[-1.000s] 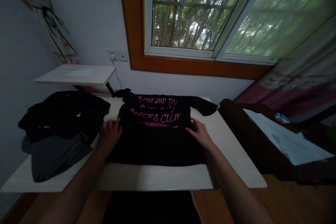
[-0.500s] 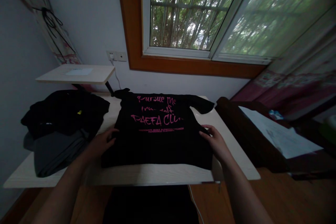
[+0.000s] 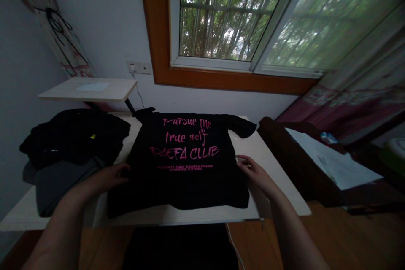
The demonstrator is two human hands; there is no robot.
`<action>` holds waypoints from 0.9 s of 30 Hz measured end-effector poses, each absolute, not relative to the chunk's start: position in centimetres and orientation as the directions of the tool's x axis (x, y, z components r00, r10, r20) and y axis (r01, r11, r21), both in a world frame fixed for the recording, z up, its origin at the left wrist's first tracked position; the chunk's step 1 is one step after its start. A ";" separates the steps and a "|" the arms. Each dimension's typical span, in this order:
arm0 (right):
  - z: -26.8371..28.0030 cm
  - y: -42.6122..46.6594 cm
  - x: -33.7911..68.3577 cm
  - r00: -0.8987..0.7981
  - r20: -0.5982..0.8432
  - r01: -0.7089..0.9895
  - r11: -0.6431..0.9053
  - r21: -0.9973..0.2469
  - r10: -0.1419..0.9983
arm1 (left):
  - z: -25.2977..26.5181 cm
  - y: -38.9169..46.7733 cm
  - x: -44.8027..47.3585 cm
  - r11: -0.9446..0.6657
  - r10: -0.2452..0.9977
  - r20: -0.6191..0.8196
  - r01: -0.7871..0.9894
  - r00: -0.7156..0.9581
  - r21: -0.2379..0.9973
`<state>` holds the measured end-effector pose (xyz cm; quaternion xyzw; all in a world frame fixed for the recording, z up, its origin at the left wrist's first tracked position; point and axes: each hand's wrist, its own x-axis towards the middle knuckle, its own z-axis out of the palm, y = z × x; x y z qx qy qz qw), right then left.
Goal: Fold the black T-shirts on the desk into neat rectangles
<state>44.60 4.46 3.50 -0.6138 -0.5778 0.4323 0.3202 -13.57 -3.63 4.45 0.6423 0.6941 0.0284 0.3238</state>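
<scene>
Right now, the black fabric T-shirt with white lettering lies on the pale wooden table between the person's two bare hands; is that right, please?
Not quite: the head view shows that the lettering is pink, not white. The black fabric T-shirt does lie on the pale wooden table, between the left hand and the right hand.

The pink-lettered black shirt (image 3: 186,185) lies spread on the table (image 3: 284,194), one sleeve (image 3: 145,115) seemingly bunched.

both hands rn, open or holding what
Left hand: at edge of black shirt; grip cannot be told.
Right hand: at opposite edge; grip cannot be told.
</scene>
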 end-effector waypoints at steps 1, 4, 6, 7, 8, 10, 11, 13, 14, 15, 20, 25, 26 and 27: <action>3.4 4.6 44.3 -0.044 -0.156 0.445 -0.120 -0.887 0.987 | 4.2 -3.5 -13.6 0.175 0.916 -0.400 0.877 0.021 0.447; 3.3 4.9 43.3 -0.058 -0.174 0.441 -0.131 -0.888 0.983 | 3.3 -2.9 -13.6 0.152 0.944 -0.331 0.884 0.004 0.443; 3.3 5.0 42.8 -0.100 -0.205 0.413 -0.147 -0.899 0.973 | 2.9 -2.5 -13.5 0.088 0.976 -0.217 0.893 0.011 0.442; 3.3 5.0 42.6 -0.128 -0.219 0.393 -0.153 -0.907 0.967 | 2.7 -2.2 -13.3 0.052 0.989 -0.150 0.899 0.015 0.435; 3.5 5.0 42.5 -0.160 -0.229 0.369 -0.158 -0.916 0.960 | 2.4 -2.0 -13.2 0.022 0.996 -0.090 0.906 0.017 0.422; 3.9 4.8 42.4 -0.215 -0.243 0.313 -0.169 -0.934 0.946 | 2.0 -1.6 -12.8 -0.004 1.000 -0.019 0.919 0.012 0.394; 4.2 4.6 42.5 -0.233 -0.251 0.286 -0.181 -0.941 0.939 | 1.8 -1.4 -12.6 -0.002 1.000 -0.005 0.923 0.005 0.385; 4.9 4.2 42.7 -0.246 -0.274 0.233 -0.217 -0.948 0.930 | 1.4 -1.1 -12.3 0.004 1.000 0.015 0.926 -0.010 0.378; 5.3 4.0 42.8 -0.245 -0.288 0.207 -0.240 -0.948 0.926 | 1.2 -0.9 -12.2 0.008 1.000 0.024 0.925 -0.019 0.379; 5.6 3.8 43.0 -0.240 -0.302 0.181 -0.263 -0.948 0.923 | 1.1 -0.8 -12.1 0.016 0.999 0.031 0.924 -0.029 0.381; 5.8 2.8 43.0 -0.241 -0.299 -0.010 -0.311 -0.950 0.923 | 0.9 -0.2 -12.0 0.051 0.999 -0.019 0.924 -0.047 0.379; 5.3 2.4 42.3 -0.279 -0.270 -0.189 -0.329 -0.925 0.921 | 0.9 0.0 -12.0 0.053 0.999 -0.027 0.932 -0.046 0.358; 5.3 2.4 42.3 -0.280 -0.264 -0.211 -0.328 -0.921 0.923 | 0.9 0.0 -12.0 0.054 0.999 -0.027 0.931 -0.047 0.360; 5.3 2.4 42.3 -0.278 -0.259 -0.228 -0.326 -0.917 0.925 | 0.9 -0.1 -12.0 0.056 0.998 -0.027 0.930 -0.049 0.363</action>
